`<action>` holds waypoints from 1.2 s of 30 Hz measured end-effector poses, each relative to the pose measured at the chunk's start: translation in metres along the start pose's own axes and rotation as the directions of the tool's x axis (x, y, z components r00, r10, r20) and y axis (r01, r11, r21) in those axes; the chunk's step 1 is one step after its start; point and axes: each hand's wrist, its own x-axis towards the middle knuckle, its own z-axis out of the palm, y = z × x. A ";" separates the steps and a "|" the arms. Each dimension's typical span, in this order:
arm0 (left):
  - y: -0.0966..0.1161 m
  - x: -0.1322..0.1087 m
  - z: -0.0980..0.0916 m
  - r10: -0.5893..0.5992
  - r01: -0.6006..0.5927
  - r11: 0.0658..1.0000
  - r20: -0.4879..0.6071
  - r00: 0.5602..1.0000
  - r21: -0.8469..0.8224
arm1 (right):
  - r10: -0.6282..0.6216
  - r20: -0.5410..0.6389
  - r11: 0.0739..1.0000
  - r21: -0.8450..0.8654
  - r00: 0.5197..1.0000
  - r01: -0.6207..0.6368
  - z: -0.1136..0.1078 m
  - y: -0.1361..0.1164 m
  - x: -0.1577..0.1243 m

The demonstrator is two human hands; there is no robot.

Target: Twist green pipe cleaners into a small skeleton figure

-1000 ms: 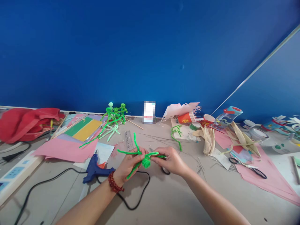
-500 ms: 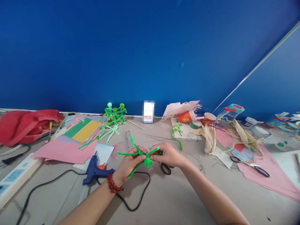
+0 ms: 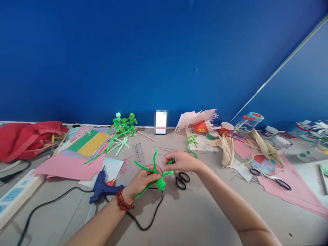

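Observation:
My left hand (image 3: 143, 179) is closed around a bright green pipe cleaner figure (image 3: 161, 185), pinching it between thumb and fingers. The figure has a coiled round head and several thin limbs sticking out. Just to the right, my right hand (image 3: 180, 161) has its thumb and fingers curled together on a green strand of the figure; the fingertips partly hide that strand. Beneath the right hand, black-handled scissors (image 3: 182, 180) lie on the table. A blue glue gun (image 3: 102, 187) rests left of my left wrist, which wears a red bead bracelet.
Other green pipe cleaner figures (image 3: 125, 123) stand at the back left. A phone (image 3: 161, 122) leans by the blue wall. A ruler (image 3: 139, 153), pink paper (image 3: 69, 167) and a power strip (image 3: 15, 196) lie around. Dried husks (image 3: 226, 150) and more scissors (image 3: 271, 177) are on the right.
My right hand has lifted slightly up and away from the figure's head, uncovering more of the scissors. The figure has tilted and shifted a little down in my left hand.

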 end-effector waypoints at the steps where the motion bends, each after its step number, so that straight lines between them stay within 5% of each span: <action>1: 0.000 0.000 0.000 -0.013 0.013 1.000 -0.010 1.000 0.001 | -0.017 0.006 0.999 -0.032 1.000 0.017 -0.002 -0.003 0.003; 7: -0.002 0.003 0.003 -0.013 0.015 1.000 -0.054 0.998 0.024 | -0.107 0.085 0.952 -0.279 0.991 0.127 -0.004 -0.027 0.015; 12: -0.004 0.004 0.004 0.010 -0.006 1.000 -0.128 0.992 0.025 | -0.232 -0.084 0.723 -0.682 0.969 0.114 0.012 -0.044 0.003; 15: -0.003 0.005 0.005 0.058 -0.070 0.994 -0.131 0.990 -0.084 | -0.448 -0.114 0.482 -0.866 0.887 0.132 0.027 -0.047 -0.009; 17: -0.003 0.006 0.006 0.099 -0.118 0.978 -0.116 0.988 -0.171 | -0.575 -0.177 0.401 -0.912 0.799 0.086 0.038 -0.044 -0.017; 20: -0.004 0.006 0.005 0.101 -0.129 0.958 -0.121 0.988 -0.257 | -0.667 -0.289 0.436 -0.899 0.687 0.045 0.051 -0.032 -0.026; 22: -0.004 0.005 0.005 0.073 -0.116 0.946 -0.151 0.986 -0.301 | -0.658 -0.354 0.539 -0.838 0.665 0.087 0.055 -0.023 -0.029; 26: -0.004 0.002 0.006 0.075 -0.116 0.923 -0.123 0.990 -0.367 | -0.524 -0.469 0.808 -0.539 0.711 0.240 0.053 -0.009 -0.028; 30: -0.003 0.000 0.005 0.128 -0.126 0.911 -0.023 0.992 -0.392 | -0.287 -0.476 0.958 -0.142 0.831 0.249 0.045 -0.003 -0.021; 36: 0.002 -0.004 0.000 0.074 -0.028 0.959 0.153 0.986 -0.283 | -0.011 -0.131 0.958 0.284 0.991 0.048 0.022 0.011 -0.008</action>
